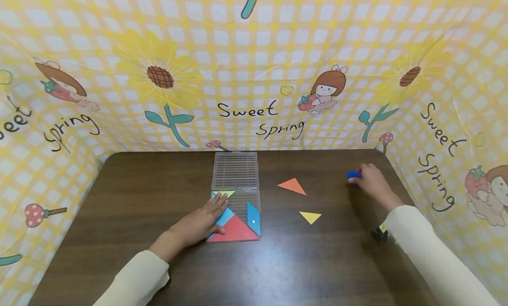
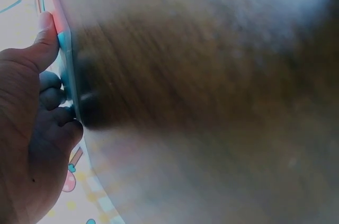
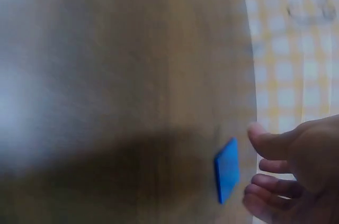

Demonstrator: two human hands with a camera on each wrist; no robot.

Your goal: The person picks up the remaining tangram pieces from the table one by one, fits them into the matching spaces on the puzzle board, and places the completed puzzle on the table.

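Observation:
My left hand (image 1: 204,220) rests with extended fingers on tangram pieces in the lower half of a clear hinged case (image 1: 242,202). Around it in the case lie a green triangle (image 1: 229,193), a light blue piece (image 1: 225,216), a large red triangle (image 1: 236,230) and a blue parallelogram (image 1: 254,218). The fingers partly cover the green and light blue pieces. At the right, my right hand (image 1: 372,180) is beside a dark blue piece (image 3: 228,171). In the right wrist view its thumb and fingers stand apart, close to that piece.
An orange triangle (image 1: 294,186) and a yellow triangle (image 1: 310,217) lie on the brown table (image 1: 301,266) between the case and my right hand. The case's other half (image 1: 235,170) lies opened toward the back. Checked cloth (image 1: 238,76) walls the table at the back and sides.

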